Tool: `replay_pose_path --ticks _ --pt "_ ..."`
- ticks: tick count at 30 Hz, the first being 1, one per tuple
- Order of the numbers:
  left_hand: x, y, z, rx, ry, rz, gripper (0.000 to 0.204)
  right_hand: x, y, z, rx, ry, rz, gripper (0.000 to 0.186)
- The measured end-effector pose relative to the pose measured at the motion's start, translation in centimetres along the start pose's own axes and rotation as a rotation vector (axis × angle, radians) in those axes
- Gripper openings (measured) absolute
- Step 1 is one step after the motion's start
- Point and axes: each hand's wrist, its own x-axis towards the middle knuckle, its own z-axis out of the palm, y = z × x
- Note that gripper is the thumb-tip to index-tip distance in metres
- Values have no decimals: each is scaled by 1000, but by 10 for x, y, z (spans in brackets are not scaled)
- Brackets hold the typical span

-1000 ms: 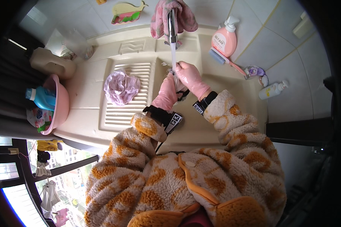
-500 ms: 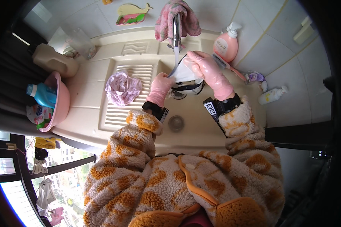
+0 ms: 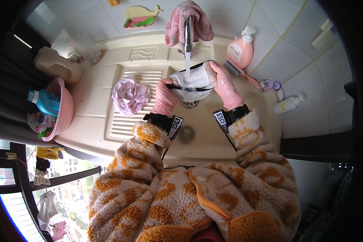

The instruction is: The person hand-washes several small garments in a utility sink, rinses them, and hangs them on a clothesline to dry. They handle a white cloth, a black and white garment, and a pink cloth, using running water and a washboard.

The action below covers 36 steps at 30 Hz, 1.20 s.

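A wet white garment with black trim, possibly underpants, is stretched between my two pink-gloved hands. Water from the chrome faucet runs down onto its middle. My left hand is closed on the garment's left edge. On the other side, my right hand grips its upper right corner, fingers partly behind the fabric. Below the cloth lies the sink basin, with a round drain in its floor. A crumpled lilac garment rests on the ribbed washboard to the left.
A pink towel drapes over the faucet. At right stand a pink pump bottle, a brush and a white bottle. Leftward are a beige jug and a pink basin holding a blue bottle.
The garment has been spread wider and now lies under the water stream. My right hand has moved down and slightly right; my left hand has shifted left and a little down.
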Motion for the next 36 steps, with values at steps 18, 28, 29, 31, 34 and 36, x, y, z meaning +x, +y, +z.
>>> replay_pose_path --ticks 18,28,29,31,34,36 --pt "2 9 19 618 144 306 7 -16 24 26 -1313 -511 -203 60" --pt "0 6 -10 308 319 -262 36 -14 50 24 -223 -458 108 41" --pt "2 1 -9 694 -16 100 40 -21 52 33 -393 -466 -16 41" --pt "3 -5 -8 -217 -310 -409 45 -41 54 44 -546 -583 -198 32" --pt "7 -5 -7 23 203 -265 43 -62 60 53 -498 -575 -127 29" --pt "14 -7 -8 -54 161 -314 39 -65 65 55 -610 -491 -193 17"
